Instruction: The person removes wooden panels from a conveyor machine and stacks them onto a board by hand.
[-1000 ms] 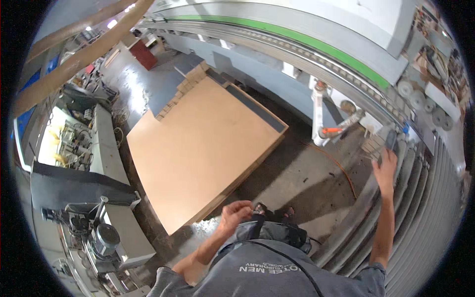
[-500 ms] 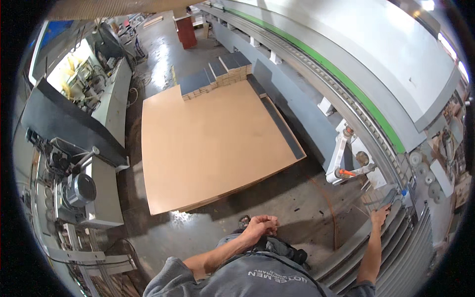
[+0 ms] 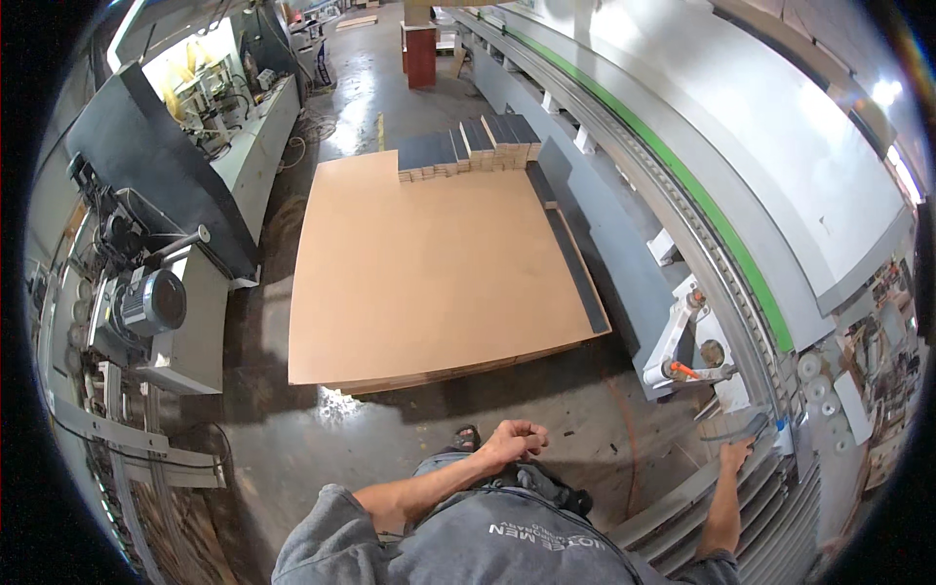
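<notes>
My left hand (image 3: 517,442) hangs in front of my waist, its fingers curled in loosely and nothing showing in them. At the lower right, my right arm reaches over the machine's ribbed metal rails (image 3: 726,517). There, my right hand (image 3: 737,452) has its fingers on the near end of a narrow dark grey board (image 3: 751,429), which lies at the end of the machine's long track. The grip's underside is hidden. Ahead of me lies a low stack of large tan sheets (image 3: 429,273), with dark-topped boards (image 3: 429,153) piled along its far edge.
A long machine with a green stripe (image 3: 673,175) runs along the right. Its white bracket with an orange handle (image 3: 684,370) juts toward the floor. On the left stands another machine with a grey motor (image 3: 154,302). An orange cord (image 3: 632,439) crosses the concrete floor.
The view has tilted up and shifted, so the stack and machines sit differently in it. Both hands keep much the same pose, the right one still at the grey board.
</notes>
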The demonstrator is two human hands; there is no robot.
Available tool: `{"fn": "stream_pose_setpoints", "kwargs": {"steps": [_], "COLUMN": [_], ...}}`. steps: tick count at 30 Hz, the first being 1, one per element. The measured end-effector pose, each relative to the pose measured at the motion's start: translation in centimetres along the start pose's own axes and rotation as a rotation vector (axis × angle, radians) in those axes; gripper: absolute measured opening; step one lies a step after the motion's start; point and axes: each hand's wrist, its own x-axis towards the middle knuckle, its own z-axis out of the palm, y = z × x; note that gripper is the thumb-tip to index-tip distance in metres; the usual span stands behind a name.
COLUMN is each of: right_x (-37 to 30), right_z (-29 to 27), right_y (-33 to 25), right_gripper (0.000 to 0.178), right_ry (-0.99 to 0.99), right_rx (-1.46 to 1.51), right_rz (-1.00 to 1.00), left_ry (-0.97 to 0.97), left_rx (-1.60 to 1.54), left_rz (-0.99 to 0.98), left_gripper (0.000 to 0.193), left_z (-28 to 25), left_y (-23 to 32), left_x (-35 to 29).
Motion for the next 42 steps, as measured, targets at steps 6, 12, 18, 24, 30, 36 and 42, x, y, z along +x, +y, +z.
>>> {"fn": "stream_pose_setpoints", "kwargs": {"steps": [6, 12, 18, 24, 30, 36, 42], "right_x": [0.1, -0.1, -0.5, 0.3, 0.9, -2.1, -3.7], "right_z": [-0.5, -0.8, -1.8, -0.3, 1.0, -2.1, -7.3], "right_y": [-0.9, -1.5, -1.9, 0.3, 1.1, -2.0, -6.5], "right_gripper": [0.094, 0.092, 0.097, 0.095, 0.096, 0.101, 0.107], "right_ry": [-0.058, -0.067, -0.091, -0.028, 0.012, 0.004, -0.226], "right_rx": [-0.001, -0.059, -0.016, -0.015, -0.091, -0.068, 0.067], "right_rz": [0.09, 0.14, 0.095, -0.013, -0.035, 0.059, 0.239], "left_ry": [-0.002, 0.019, -0.006, -0.079, -0.105, -0.135, -0.138], "left_rx": [0.034, 0.031, 0.032, 0.086, 0.129, 0.241, 0.25], "left_rz": [0.029, 0.041, -0.007, 0.109, 0.107, 0.038, -0.032], "left_gripper": [0.017, 0.017, 0.013, 0.014, 0.024, 0.025, 0.025], "left_z": [-0.9, -1.1, -0.4, 0.1, 0.4, 0.9, 2.4], "left_y": [-0.5, -0.8, 0.3, -0.7, -1.6, 0.4, 1.7], "left_x": [-0.5, -0.5, -0.6, 0.5, 1.7, 0.7, 0.9]}}
